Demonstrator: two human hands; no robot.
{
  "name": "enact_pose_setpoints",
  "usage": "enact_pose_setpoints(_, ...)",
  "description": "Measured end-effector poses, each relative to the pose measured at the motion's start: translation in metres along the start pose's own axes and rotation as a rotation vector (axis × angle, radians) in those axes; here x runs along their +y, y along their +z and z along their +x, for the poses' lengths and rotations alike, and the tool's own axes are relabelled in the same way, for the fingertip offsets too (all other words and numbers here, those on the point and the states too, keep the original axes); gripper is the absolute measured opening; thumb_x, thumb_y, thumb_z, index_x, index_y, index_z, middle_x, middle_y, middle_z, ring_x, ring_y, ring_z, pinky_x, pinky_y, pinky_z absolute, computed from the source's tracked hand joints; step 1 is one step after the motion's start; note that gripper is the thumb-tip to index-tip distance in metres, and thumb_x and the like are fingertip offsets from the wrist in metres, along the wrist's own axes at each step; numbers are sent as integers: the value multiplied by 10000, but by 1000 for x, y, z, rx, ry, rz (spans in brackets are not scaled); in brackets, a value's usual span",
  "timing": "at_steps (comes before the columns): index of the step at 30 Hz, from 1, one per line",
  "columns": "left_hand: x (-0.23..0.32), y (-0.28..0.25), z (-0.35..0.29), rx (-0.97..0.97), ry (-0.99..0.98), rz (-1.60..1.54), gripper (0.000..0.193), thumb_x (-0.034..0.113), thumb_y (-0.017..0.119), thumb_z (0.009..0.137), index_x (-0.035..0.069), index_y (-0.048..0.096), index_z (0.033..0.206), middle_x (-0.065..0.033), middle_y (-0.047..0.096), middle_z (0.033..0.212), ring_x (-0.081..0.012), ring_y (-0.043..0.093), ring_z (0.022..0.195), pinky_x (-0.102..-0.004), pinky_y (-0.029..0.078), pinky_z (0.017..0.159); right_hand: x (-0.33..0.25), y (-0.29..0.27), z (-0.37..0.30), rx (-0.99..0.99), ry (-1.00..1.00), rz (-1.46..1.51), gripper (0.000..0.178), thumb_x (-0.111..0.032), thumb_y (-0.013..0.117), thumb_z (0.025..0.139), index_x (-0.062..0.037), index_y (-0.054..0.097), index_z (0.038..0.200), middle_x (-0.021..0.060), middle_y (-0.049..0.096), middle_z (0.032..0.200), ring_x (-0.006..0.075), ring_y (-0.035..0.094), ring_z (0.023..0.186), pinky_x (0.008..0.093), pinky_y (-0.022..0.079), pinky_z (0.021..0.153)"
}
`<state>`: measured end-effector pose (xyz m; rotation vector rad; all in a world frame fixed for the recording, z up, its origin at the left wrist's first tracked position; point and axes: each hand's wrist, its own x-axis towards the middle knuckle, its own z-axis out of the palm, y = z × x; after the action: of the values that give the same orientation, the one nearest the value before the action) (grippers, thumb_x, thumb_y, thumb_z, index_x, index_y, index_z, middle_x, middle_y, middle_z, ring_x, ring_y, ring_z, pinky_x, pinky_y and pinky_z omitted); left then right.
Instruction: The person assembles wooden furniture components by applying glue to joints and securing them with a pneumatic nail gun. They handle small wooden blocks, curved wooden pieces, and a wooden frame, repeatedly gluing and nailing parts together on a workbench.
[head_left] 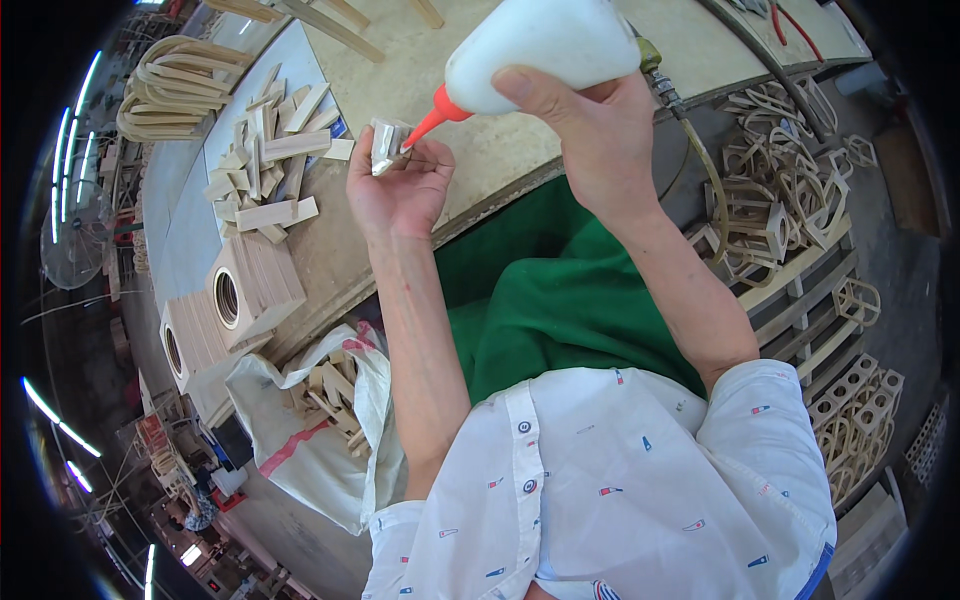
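My right hand [612,135] is wrapped round a white squeeze bottle [530,50], tipped so that its red nozzle [440,112] points down to the left. Below the nozzle, my left hand [405,195] grips a small pale block [388,150], which looks like wood, between its fingers. The nozzle tip is at the block's edge; whether it touches cannot be told. Just left of that hand, several short flat wooden strips [262,165] lie heaped on the worktable [350,235].
Bent wooden frames [180,85] stand at the table's far left. Nearer are layered wooden blocks with round holes [255,285]. A white sack [290,480] of offcuts sits below. At right, a hose [715,180] hangs beside piled wooden frames [770,190] and a slatted pallet [800,290].
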<state>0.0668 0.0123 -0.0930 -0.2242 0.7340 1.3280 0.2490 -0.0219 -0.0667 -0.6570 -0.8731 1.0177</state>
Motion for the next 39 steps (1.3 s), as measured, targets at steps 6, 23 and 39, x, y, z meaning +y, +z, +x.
enact_pose_setpoints(6,-6,5,-5,-23,-2,1,308,217,653,847,-28,506,960,-126,502,960,-216,511,806,-389,470,746,7,2,-2,-54,-14,-49,331,-83,758,805,-3,612,1091,57,666,1011,140,637,917,285,513,804)
enact_pose_setpoints(23,-5,1,-5,-30,0,51,294,202,663,842,-19,519,971,-131,525,904,-232,519,777,-393,472,734,-1,5,8,-31,117,76,488,25,728,787,47,496,1216,80,638,1063,140,627,954,274,511,837)
enact_pose_setpoints(39,6,-5,-1,-34,13,-34,246,191,636,854,-4,531,960,-133,534,935,-222,509,779,-395,465,722,2,-2,1,-45,56,29,427,-17,741,794,33,538,1166,78,651,1046,148,631,955,288,508,842)
